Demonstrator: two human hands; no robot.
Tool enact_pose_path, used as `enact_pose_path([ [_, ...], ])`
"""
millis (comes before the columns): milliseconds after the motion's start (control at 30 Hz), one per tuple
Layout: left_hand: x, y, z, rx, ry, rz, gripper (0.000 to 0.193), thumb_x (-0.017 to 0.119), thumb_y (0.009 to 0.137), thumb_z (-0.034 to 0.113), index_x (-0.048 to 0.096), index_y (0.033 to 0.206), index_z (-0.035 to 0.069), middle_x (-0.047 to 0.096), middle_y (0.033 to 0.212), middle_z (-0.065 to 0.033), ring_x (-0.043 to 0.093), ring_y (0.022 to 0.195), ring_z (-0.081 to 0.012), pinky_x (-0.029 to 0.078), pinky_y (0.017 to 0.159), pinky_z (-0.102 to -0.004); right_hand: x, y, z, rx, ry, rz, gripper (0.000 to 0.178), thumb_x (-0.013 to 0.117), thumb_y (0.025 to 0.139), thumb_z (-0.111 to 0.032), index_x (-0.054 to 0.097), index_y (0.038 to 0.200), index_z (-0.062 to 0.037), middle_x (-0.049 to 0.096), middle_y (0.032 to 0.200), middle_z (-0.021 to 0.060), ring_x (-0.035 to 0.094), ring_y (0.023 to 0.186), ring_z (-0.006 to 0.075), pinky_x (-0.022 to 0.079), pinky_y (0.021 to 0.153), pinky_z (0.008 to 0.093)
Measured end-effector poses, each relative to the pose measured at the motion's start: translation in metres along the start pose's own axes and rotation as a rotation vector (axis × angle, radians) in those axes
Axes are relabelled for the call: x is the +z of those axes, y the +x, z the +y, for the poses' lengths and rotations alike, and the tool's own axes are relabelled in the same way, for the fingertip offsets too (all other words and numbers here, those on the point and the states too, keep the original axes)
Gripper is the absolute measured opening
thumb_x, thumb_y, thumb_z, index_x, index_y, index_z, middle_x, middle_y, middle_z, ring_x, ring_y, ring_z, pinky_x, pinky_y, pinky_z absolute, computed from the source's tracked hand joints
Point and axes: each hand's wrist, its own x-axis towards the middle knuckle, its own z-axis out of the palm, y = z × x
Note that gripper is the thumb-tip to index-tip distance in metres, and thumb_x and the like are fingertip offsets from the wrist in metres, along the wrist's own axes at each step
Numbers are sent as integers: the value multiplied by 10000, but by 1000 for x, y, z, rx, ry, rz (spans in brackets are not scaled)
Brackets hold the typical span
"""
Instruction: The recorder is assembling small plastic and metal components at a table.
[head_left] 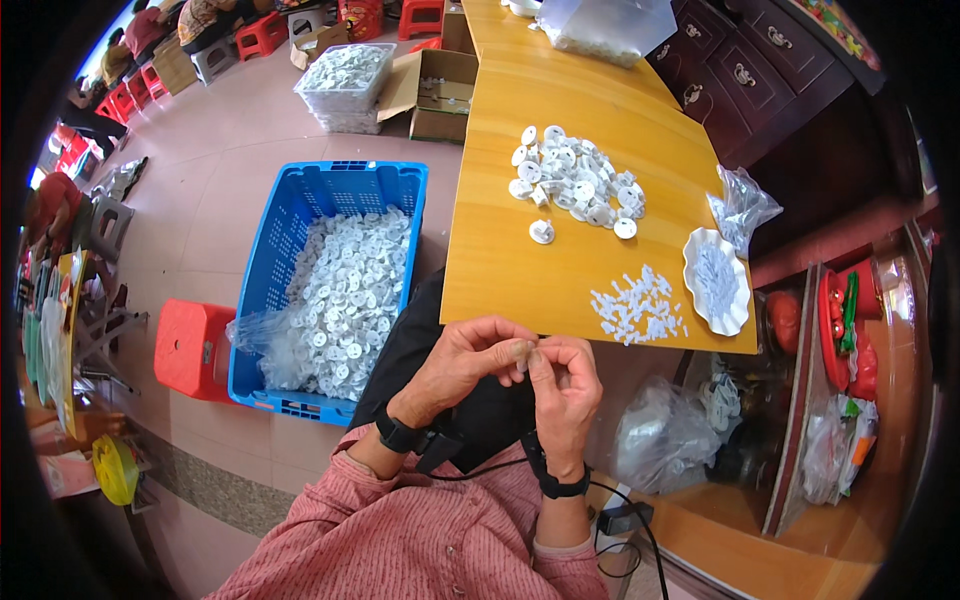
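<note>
At the near edge of the wooden table, my left hand and my right hand meet with thumbs and fingers pinched together. Something small and pale sits between the fingertips, mostly hidden by them. Just beyond lies a scatter of small white plastic pieces. Farther back is a pile of round white plastic caps, with a single cap lying apart in front of it. A white scalloped dish at the table's right edge holds more of the small pieces.
Left of my knees, a blue crate full of round white caps stands on the floor beside a red stool. Behind it are a clear tub and an open cardboard box. A clear bag lies near the dish. Other people sit at far left.
</note>
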Motion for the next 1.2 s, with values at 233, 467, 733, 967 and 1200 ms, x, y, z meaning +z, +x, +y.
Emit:
enact_pose_path([
  [233, -1, -2, 0, 1, -79, -5, 228, 634, 1001, 198, 690, 1102, 1, 694, 918, -35, 644, 756, -88, 539, 660, -224, 4, -3, 3, -5, 104, 26, 111, 700, 912, -44, 606, 899, 14, 616, 987, 101, 602, 878, 175, 501, 779, 297],
  [467, -4, -2, -3, -6, -196, -44, 272, 585, 1024, 188, 647, 1186, -22, 686, 979, -67, 656, 783, -118, 554, 689, -244, 4, -4, -2, 95, 242, 32, 93, 693, 911, -10, 605, 929, 15, 593, 1041, 83, 583, 882, 122, 498, 770, 248],
  [733, -7, -10, 7, 27, -63, 19, 256, 599, 1014, 168, 651, 1176, -23, 694, 980, -78, 664, 781, -127, 558, 682, -246, 7, -7, 0, 86, 269, -7, 94, 695, 894, 24, 607, 927, 21, 596, 1041, 82, 586, 889, 117, 507, 777, 242],
  [967, -51, -11, 21, 172, -123, 324, 265, 613, 1005, 183, 656, 1175, -16, 712, 977, -97, 675, 733, -133, 549, 651, -230, 2, -12, 4, 160, 176, 8, 85, 696, 889, 27, 614, 909, 17, 608, 1034, 77, 582, 870, 108, 504, 768, 237],
  [1200, -126, -19, 17, 308, 60, 960, 355, 716, 937, 220, 634, 1194, -11, 677, 982, -75, 663, 743, -128, 515, 617, -230, 2, -14, 11, 121, 146, 5, 82, 700, 887, 17, 619, 896, 12, 622, 1018, 69, 588, 848, 103, 507, 753, 235],
])
